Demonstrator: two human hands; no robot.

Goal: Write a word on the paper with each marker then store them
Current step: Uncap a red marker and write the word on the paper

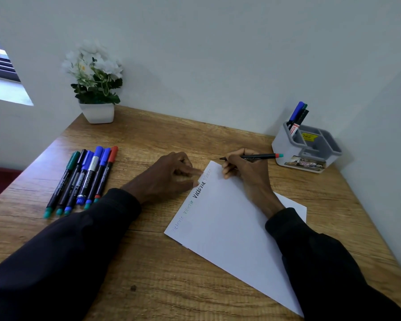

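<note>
The paper [229, 228] lies skewed on the desk [148, 262]; at its far corner the right hand [243, 172] curls its fingers round a black marker [259, 156]; the left hand [171, 177] presses extended fingertips on its left edge; spare markers [83, 179] lie in a row left of it, bare wood between; the organizer [310, 149] stands beyond its far corner.

Paper [229, 228]: one sheet. Written words [198, 189] along its left edge: four.
Row of markers [86, 179], left of paper: six.
Held marker [259, 156], over paper's far corner: one.
Organizer [310, 158], right of paper: one.
Stored markers [298, 114]: three visible.
Flowerpot [97, 112], beyond paper, leftward: one.
</note>
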